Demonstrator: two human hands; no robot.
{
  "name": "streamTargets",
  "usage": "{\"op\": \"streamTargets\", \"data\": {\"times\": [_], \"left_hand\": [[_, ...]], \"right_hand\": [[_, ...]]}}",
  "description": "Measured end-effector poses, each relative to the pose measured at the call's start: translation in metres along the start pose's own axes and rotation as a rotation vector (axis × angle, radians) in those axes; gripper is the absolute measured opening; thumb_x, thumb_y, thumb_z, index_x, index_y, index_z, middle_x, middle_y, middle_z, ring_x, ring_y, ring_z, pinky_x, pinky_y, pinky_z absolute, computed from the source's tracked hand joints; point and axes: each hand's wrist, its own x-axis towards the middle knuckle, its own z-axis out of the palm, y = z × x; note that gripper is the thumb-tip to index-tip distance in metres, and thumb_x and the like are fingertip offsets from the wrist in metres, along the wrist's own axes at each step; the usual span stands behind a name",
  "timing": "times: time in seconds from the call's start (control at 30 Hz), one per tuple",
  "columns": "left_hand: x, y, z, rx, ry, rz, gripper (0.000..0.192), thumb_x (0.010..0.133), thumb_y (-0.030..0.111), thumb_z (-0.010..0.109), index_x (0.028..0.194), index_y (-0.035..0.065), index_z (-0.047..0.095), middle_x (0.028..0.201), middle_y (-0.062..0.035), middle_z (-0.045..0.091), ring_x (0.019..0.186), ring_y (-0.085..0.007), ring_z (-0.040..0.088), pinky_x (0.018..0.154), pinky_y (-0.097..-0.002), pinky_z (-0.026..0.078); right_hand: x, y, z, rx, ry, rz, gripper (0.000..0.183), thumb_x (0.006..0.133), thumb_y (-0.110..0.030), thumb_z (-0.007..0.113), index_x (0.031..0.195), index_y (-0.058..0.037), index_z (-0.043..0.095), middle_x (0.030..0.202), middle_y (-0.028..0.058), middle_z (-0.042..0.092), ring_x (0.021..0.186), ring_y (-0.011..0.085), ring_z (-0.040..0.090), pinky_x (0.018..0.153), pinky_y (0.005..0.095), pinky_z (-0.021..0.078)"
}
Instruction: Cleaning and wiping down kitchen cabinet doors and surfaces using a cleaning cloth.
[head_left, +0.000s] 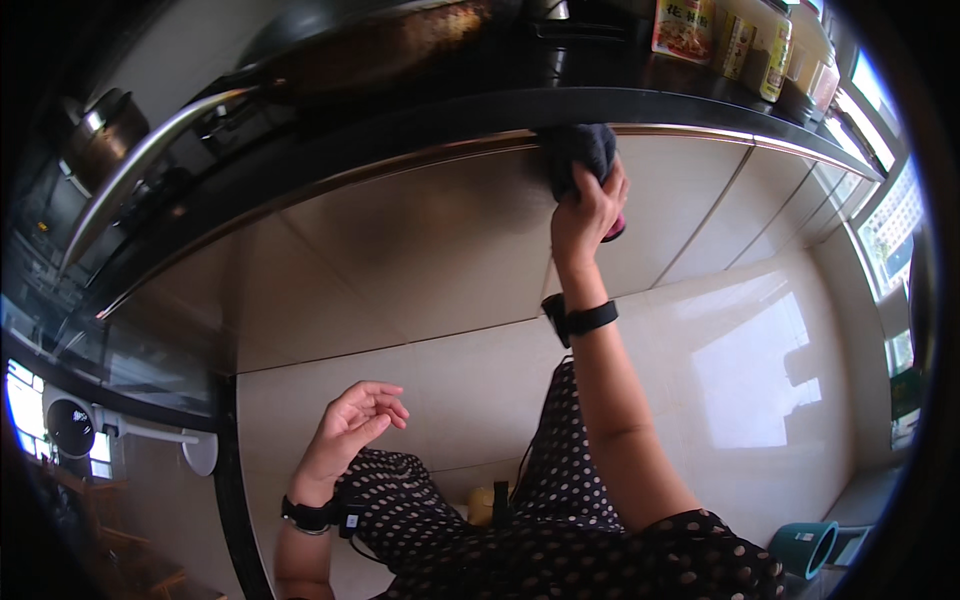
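Note:
My right hand (590, 206) grips a dark cloth (581, 154) and presses it against the top of a beige cabinet door (480, 195), just below the edge of a black countertop (495, 109). A bit of pink shows beneath that hand; what it belongs to is unclear. My left hand (358, 427) hangs above the floor at lower left, fingers apart and slightly curled, holding nothing. A dark band is on each wrist.
A large wok (375, 56) with a long metal handle (142, 161) overhangs the counter at left, near a metal pot (105, 142). Seasoning packets (682, 30) and jars stand at right. A teal bucket (802, 547) is on the floor, lower right. A pedestal fan (71, 427) appears beyond a dark frame.

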Motion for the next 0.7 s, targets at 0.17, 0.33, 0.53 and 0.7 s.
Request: {"op": "streamTargets", "data": {"times": [0.17,0.33,0.53,0.7], "left_hand": [[-0.043,-0.053,-0.012,-0.13,0.209,-0.031,0.027,0.093,0.007,0.053,0.119,-0.0006,0.053,0.097,-0.0107,0.065,0.088,-0.0197,0.063,0.083,-0.0324,0.05],[-0.047,-0.066,0.016,-0.101,0.041,-0.092,0.027,0.096,0.01,0.051,0.121,0.0005,0.053,0.101,-0.01,0.064,0.091,-0.0188,0.063,0.083,-0.0294,0.048],[-0.095,-0.066,-0.008,-0.158,0.16,-0.021,0.026,0.098,0.011,0.049,0.121,0.0007,0.053,0.1,-0.0106,0.065,0.089,-0.0188,0.064,0.081,-0.0289,0.049],[-0.125,-0.089,-0.038,-0.198,0.344,-0.028,0.024,0.096,0.009,0.049,0.118,-0.0007,0.055,0.097,-0.012,0.064,0.085,-0.0193,0.064,0.078,-0.0296,0.05]], "right_hand": [[-0.025,-0.067,0.033,0.04,-0.031,0.105,0.031,0.069,0.001,0.06,0.094,-0.0142,0.071,0.125,0.0198,0.052,0.114,0.0401,0.048,0.088,0.0466,0.0398],[-0.051,-0.152,0.039,0.146,-0.431,-0.299,0.015,0.076,-0.018,0.063,0.086,-0.0167,0.073,0.132,0.013,0.051,0.122,0.0315,0.046,0.093,0.0438,0.0393],[-0.011,-0.099,0.015,0.266,-0.409,-0.302,0.016,0.071,-0.012,0.065,0.085,-0.0137,0.074,0.127,0.0142,0.056,0.118,0.0343,0.05,0.094,0.0435,0.0411],[0.003,-0.029,-0.002,-0.083,-0.166,0.113,0.041,0.068,0.005,0.058,0.1,-0.0152,0.074,0.127,0.0156,0.053,0.114,0.0362,0.05,0.091,0.0435,0.0435]]}}
